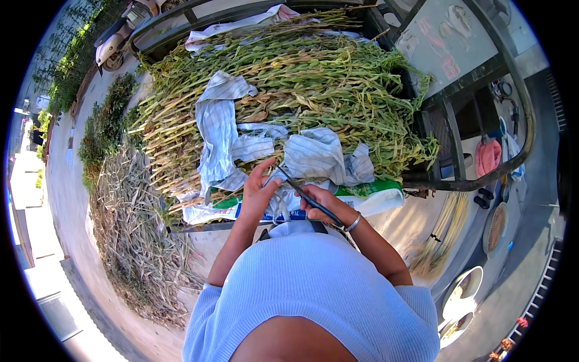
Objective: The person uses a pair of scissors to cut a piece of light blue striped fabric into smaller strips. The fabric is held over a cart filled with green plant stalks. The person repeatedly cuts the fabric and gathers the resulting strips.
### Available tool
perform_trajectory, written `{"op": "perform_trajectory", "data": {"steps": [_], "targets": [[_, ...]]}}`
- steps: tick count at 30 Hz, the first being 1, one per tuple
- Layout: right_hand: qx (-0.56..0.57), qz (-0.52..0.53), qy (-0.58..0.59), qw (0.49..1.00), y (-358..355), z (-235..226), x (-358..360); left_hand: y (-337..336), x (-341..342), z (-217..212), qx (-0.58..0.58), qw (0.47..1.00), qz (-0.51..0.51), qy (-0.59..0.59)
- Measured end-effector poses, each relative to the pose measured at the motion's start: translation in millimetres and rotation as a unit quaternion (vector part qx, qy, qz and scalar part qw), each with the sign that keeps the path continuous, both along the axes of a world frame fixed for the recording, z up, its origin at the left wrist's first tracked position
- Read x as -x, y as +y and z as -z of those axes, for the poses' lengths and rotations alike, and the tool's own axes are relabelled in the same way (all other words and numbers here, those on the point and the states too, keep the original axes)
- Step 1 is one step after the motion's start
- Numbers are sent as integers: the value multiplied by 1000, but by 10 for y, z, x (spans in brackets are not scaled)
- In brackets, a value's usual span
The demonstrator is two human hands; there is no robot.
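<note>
Close in front of my body, my right hand (319, 204) is closed around a long, slim black-handled tool (291, 181). Its thin end slants up and left toward my other hand, and its exact kind cannot be made out. My left hand (258, 192) has thumb and fingers drawn together at a light striped cloth (278, 175), right by the tool's tip. More pieces of the pale blue-grey striped cloth (310, 155) lie just beyond both hands. A long crumpled strip (214, 114) stretches away to the left over a thick layer of cut green stalks (289, 78).
The stalks lie on a dark metal-railed cart bed (523, 142), with a printed white and green sack (383, 200) along its near edge. Dry stalks (142, 241) cover ground at left. A straw broom (443, 235) and pale basins (463, 292) are at right. A scooter (114, 45) stands far left.
</note>
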State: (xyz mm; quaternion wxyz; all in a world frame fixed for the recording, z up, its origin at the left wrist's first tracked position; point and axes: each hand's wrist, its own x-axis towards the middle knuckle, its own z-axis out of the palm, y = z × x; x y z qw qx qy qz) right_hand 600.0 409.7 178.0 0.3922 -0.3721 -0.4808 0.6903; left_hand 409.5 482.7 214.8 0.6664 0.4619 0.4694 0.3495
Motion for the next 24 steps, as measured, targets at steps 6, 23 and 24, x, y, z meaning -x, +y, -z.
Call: {"op": "perform_trajectory", "data": {"steps": [6, 23, 24], "targets": [[57, -40, 37, 997, 57, -535, 9, 62, 123, -175, 99, 966, 124, -202], [84, 50, 36, 995, -92, -627, -26, 279, 56, -190, -376, 896, 162, 170], [69, 54, 37, 995, -114, -692, -20, 292, 72, -216, -398, 884, 165, 182]]}}
